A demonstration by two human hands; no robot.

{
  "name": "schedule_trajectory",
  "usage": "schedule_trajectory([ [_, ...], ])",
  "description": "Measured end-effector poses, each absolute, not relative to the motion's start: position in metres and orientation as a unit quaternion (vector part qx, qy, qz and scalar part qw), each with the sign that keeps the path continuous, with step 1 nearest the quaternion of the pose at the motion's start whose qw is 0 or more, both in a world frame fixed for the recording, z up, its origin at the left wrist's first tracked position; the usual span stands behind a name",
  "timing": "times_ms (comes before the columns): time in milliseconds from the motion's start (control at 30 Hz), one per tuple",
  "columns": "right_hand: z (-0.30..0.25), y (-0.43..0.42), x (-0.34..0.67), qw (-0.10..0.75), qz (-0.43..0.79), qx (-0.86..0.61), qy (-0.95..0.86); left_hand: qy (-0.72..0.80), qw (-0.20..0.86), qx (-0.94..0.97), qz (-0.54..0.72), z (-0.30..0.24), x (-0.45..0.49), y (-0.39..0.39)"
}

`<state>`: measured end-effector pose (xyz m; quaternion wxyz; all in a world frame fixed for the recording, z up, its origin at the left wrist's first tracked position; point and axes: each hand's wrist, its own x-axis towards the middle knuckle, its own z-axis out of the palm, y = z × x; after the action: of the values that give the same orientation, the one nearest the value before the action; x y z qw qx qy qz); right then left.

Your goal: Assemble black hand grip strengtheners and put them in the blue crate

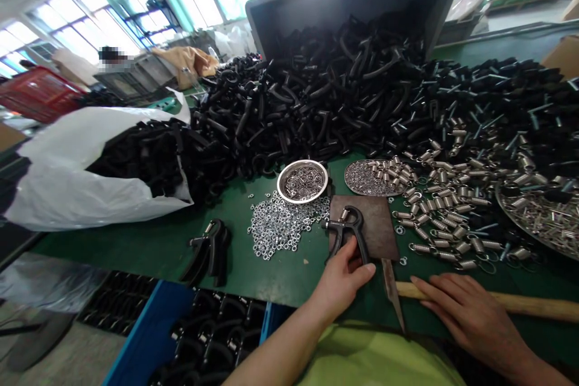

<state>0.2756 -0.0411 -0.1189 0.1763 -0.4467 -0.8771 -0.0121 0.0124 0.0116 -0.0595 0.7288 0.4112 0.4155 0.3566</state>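
My left hand [339, 283] is closed on a black hand grip strengthener [350, 226], thumb and fingers around one of its handles. A spring shows at its top, and it rests over a square dark metal plate [371, 223]. My right hand [470, 313] lies over the wooden handle of a hammer [534, 306], its fingers across the handle. The hammer's narrow metal head tapers to a point just below the plate. Another black hand grip strengthener [210, 253] lies on the green table to the left.
Loose nuts [275, 226] lie around a metal bowl [302, 182] of small parts. Springs [446, 211] are scattered at right, beside an oval tray [375, 178]. Black handles [289, 108] are heaped behind, spilling from a grey bin [344, 0]. A blue crate [149, 325] stands below the table's front edge.
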Motion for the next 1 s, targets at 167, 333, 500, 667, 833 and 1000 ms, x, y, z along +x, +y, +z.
schedule_trajectory([
  [167,-0.117,-0.038,0.276,0.174,-0.012,-0.435,-0.883,0.481,0.634,0.538,0.278,-0.053,-0.003,0.010],
  [333,-0.116,-0.037,0.269,0.167,-0.016,-0.414,-0.895,0.545,0.355,0.708,0.276,-0.045,-0.017,0.030],
  [500,-0.110,-0.035,0.261,0.166,-0.006,-0.412,-0.896,0.576,0.175,0.763,0.237,-0.066,-0.017,0.053],
  [667,-0.085,0.011,0.258,0.231,-0.009,-0.464,-0.855,0.563,0.121,0.792,0.202,-0.069,-0.014,0.067],
  [833,-0.067,0.108,0.237,0.175,-0.001,-0.551,-0.816,0.523,0.073,0.832,0.172,-0.059,0.012,0.122],
  [1000,-0.077,0.177,0.207,0.103,0.006,-0.599,-0.794,0.531,0.059,0.838,0.110,-0.068,0.049,0.187],
])
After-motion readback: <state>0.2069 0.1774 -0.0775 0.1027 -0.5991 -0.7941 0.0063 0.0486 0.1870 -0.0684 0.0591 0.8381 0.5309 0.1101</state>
